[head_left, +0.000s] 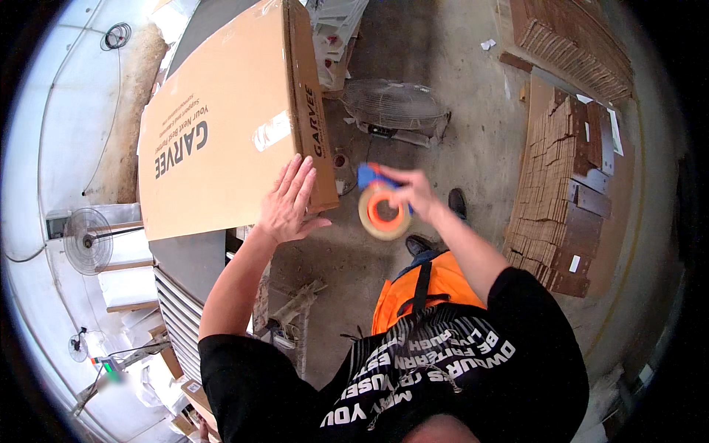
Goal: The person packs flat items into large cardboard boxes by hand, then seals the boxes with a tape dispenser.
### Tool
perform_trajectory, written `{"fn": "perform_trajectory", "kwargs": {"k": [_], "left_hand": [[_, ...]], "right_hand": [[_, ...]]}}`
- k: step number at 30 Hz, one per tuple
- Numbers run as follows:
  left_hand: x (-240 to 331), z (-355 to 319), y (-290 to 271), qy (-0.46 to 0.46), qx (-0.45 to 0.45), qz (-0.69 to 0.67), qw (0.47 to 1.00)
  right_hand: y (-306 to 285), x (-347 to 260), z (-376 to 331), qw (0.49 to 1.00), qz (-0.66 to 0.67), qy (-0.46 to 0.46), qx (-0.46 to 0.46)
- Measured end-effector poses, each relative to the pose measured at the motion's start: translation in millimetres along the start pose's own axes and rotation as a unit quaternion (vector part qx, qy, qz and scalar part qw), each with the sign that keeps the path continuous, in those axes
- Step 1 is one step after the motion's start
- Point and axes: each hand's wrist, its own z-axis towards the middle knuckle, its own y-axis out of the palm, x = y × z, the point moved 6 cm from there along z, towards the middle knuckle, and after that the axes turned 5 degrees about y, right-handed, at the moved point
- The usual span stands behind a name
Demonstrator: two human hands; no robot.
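A large brown cardboard box (236, 148) lies on a roller conveyor (179, 295) at the left, with dark printing on its top and side. Near its right corner my left hand (289, 199) rests on the top, fingers stretched out. A patch of clear tape (272, 131) shows on the box just beyond that hand. My right hand (415, 193) grips a blue and orange tape dispenser (375, 177) with a wide roll of tape on it. The dispenser hangs in the air to the right of the box, apart from it, and is a little blurred.
A floor fan (391, 103) stands beyond the dispenser. Stacks of flat cardboard (543, 192) line the right side, with more on a pallet (572, 40) at the far right. Another fan (88, 241) stands by the left wall. Below the left hand is a metal stand (299, 317).
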Motion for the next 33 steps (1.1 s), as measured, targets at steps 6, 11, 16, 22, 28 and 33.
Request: {"fn": "perform_trajectory", "kwargs": {"k": [6, 11, 16, 22, 28, 33], "left_hand": [[1, -3, -4, -0.016, 0.013, -0.028, 0.999], [-1, 1, -4, -0.015, 0.001, -0.02, 1.0], [-1, 11, 0, 0.055, -0.009, 0.042, 0.998], [18, 66, 12, 0.002, -0.367, 0.038, 0.93], [-121, 133, 38, -0.105, -0.442, 0.155, 0.877], [-239, 227, 24, -0.273, -0.283, 0.222, 0.892]], "right_hand": [[57, 30, 18, 0.966, -0.243, -0.053, -0.067], [141, 68, 8, 0.947, -0.319, 0.027, 0.007], [232, 83, 28, 0.732, -0.609, -0.157, -0.263], [55, 42, -7, 0.775, -0.575, -0.031, -0.259], [-142, -74, 23, 0.78, -0.624, -0.041, -0.029], [-249, -182, 66, 0.821, -0.558, -0.041, 0.113]]}}
